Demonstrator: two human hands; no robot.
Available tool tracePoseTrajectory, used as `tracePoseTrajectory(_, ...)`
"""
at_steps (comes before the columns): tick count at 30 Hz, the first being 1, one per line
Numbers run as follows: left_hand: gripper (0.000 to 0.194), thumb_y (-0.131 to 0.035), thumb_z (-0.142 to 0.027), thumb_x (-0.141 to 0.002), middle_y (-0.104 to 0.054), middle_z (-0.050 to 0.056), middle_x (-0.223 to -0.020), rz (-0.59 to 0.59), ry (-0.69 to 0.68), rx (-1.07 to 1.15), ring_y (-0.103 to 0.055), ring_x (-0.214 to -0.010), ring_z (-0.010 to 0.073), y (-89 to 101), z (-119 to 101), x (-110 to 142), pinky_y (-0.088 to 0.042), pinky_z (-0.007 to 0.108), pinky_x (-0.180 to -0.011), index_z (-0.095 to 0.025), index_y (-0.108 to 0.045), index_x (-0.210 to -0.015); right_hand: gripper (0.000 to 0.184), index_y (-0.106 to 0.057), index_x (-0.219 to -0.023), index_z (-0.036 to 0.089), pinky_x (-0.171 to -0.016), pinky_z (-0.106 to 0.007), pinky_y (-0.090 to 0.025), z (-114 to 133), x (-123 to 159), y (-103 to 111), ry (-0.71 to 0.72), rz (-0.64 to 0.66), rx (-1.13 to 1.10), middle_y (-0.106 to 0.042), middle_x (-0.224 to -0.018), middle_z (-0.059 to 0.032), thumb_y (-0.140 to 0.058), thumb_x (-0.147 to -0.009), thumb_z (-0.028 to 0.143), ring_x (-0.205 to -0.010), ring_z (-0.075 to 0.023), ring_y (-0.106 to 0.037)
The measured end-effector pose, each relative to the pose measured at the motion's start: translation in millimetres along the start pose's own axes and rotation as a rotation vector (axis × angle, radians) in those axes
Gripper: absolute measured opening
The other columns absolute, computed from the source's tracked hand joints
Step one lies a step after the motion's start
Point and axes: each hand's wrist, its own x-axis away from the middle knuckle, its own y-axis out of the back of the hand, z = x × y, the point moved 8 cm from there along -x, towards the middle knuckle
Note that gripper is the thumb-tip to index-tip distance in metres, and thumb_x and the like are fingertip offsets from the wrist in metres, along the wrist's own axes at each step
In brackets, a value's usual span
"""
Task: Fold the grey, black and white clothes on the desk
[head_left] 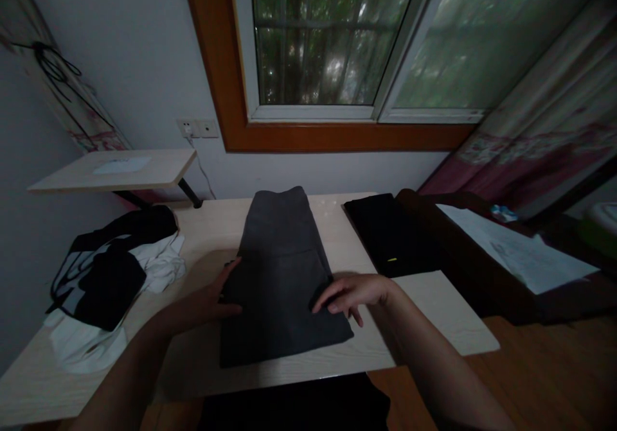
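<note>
A dark grey folded garment (282, 270) lies flat in the middle of a pale wooden table (434, 315). My left hand (212, 299) rests on its left edge, fingers laid together along the cloth. My right hand (354, 293) lies on its right edge, fingers stretched out and pointing left. Neither hand grips the cloth that I can see.
A heap of black and white clothes (110, 277) sits at the table's left. A folded black garment (385, 232) lies at the back right. A dark side table with white paper (515, 251) stands to the right, and a small shelf (116, 169) at the left wall.
</note>
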Motion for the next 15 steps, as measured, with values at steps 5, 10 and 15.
tracePoseTrajectory(5,0.100,-0.074,-0.045,-0.084,-0.064,0.018,-0.140,-0.220,0.116,0.041,-0.071,-0.114,0.0316,19.8,20,-16,-0.057,0.048,-0.095,-0.025,-0.017,-0.164,0.058,-0.061,-0.142,0.028,-0.053,-0.016,-0.051,5,3,28,0.114,-0.208,-0.010,-0.070,-0.095,-0.0026,-0.076,-0.089,0.044,-0.068,-0.0096,-0.068)
tracePoseTrajectory(10,0.094,-0.068,-0.039,-0.084,-0.074,0.012,-0.109,-0.332,0.158,-0.172,-0.075,-0.094,0.0301,30.6,27,-26,-0.056,0.047,-0.089,-0.019,-0.021,-0.163,0.057,-0.062,-0.142,0.025,-0.054,-0.017,-0.045,14,3,49,0.239,-0.439,0.048,-0.069,-0.096,-0.0034,-0.076,-0.089,0.042,-0.067,-0.0083,-0.058)
tracePoseTrajectory(15,0.079,-0.063,-0.033,-0.085,-0.073,0.009,-0.113,-0.314,0.076,-0.205,-0.073,-0.094,0.0265,40.9,3,-22,-0.055,0.042,-0.087,-0.024,-0.034,-0.158,0.046,-0.073,-0.128,0.025,-0.054,-0.019,-0.042,28,7,53,0.371,-0.491,0.003,-0.067,-0.112,-0.0050,-0.078,-0.085,0.039,-0.069,-0.0079,-0.055)
